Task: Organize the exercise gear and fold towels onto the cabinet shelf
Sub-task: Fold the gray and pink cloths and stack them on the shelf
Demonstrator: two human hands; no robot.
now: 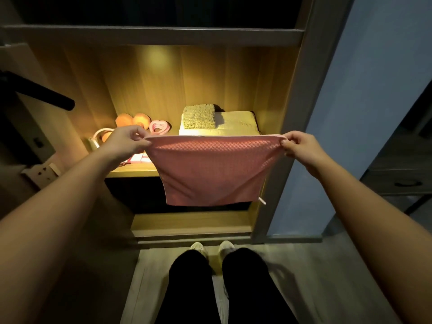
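Observation:
A pink textured towel hangs stretched in the air in front of the lit cabinet shelf. My left hand pinches its upper left corner and my right hand pinches its upper right corner. The towel seems doubled over, with a small tag at its lower right. On the shelf behind lie a folded white towel with a smaller folded green towel on top. At the shelf's left sit two orange balls, a pink heart-shaped item and pink gear partly hidden by my left hand.
A black door handle juts out at the left, with a wall socket below it. The cabinet's right post and a blue wall stand to the right. A lower shelf board lies above my feet.

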